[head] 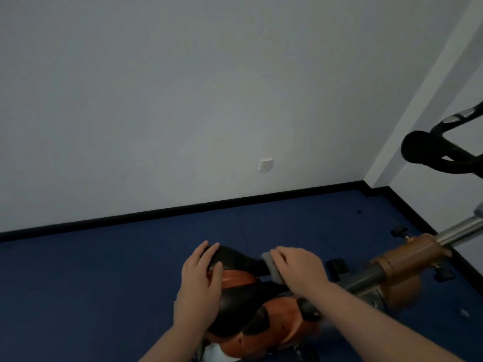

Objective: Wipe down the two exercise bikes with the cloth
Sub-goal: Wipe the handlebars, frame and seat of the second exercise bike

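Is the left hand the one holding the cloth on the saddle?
No. The grey cloth is under the right hand at the saddle's narrow end; the left hand rests flat, holding nothing.

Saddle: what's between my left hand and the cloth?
In the head view, only bare black saddle lies between the left hand and the grey cloth, which the right hand presses on the saddle.
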Tool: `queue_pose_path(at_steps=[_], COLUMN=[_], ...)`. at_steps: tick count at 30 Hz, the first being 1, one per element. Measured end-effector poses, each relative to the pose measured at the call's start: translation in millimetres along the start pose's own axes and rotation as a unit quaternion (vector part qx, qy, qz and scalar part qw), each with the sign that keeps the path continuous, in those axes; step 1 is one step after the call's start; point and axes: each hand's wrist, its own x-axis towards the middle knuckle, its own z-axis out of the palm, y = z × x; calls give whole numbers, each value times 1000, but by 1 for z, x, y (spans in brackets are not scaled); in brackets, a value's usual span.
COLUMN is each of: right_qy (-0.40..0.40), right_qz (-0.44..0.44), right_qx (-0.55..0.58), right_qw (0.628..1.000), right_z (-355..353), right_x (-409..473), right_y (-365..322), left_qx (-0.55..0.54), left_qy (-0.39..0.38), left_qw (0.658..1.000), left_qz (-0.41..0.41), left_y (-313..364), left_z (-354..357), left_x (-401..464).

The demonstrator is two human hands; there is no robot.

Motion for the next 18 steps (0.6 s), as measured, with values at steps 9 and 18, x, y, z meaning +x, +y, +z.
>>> queue_pose_path(at_steps=[9, 18], right_qy=[51, -72], right_qz=[-133, -17], right_qx=[-44, -23], right_qw=[989, 997], right_z=[32, 21], right_x=[-24, 26], right_y=[-54, -69], left_qx=[-17, -12], left_qy=[50, 12], left_qw=[997, 995], left_qz=[-58, -101], left_y=[-3, -17], left_z=[5, 7], left_x=[-17, -59])
